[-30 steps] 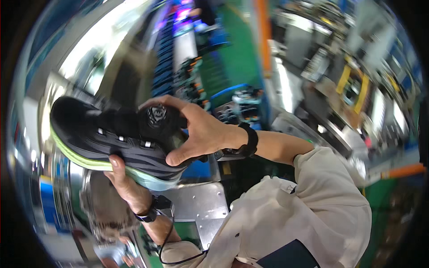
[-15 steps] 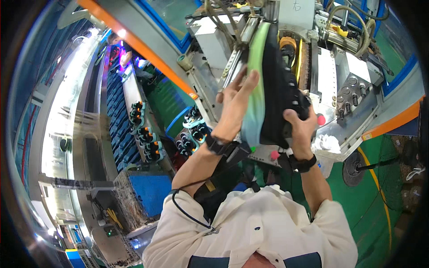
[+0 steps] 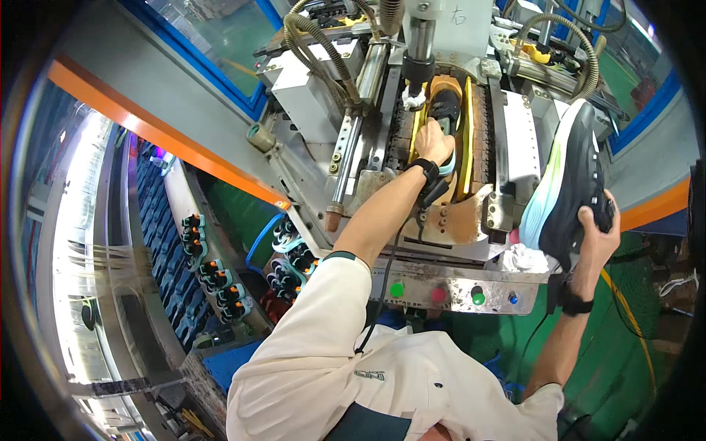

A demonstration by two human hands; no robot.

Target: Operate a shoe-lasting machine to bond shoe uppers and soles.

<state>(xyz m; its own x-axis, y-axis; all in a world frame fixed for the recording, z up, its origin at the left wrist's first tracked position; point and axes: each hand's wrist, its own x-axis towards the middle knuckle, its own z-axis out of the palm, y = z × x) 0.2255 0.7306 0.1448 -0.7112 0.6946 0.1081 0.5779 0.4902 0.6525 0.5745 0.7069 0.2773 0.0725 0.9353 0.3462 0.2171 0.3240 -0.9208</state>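
My right hand [image 3: 599,229] grips a sports shoe [image 3: 572,176] by its laced side, with the sole edge turned to the left. That shoe has a black upper and a thick midsole fading from lime green to light blue. Out in front, my left hand [image 3: 434,144] is closed on a second shoe [image 3: 444,107], a dark one with a pale blue heel part. This shoe lies in the cradle of a press machine, between yellow-edged side pads [image 3: 467,140]. My fingertips are partly hidden by the back of my hand.
Above the cradle hangs a press cylinder [image 3: 420,66]. A front panel [image 3: 448,283] carries coloured buttons, and a crumpled white cloth [image 3: 523,259] lies at its right. To the left, several shoes [image 3: 215,275] stand beside a blue conveyor [image 3: 158,228]. An orange-edged frame [image 3: 169,136] borders the machine.
My left hand has let go of the lime-and-black shoe and reached forward to the shoe in the cradle. My right hand has carried the lime-and-black shoe to the right.
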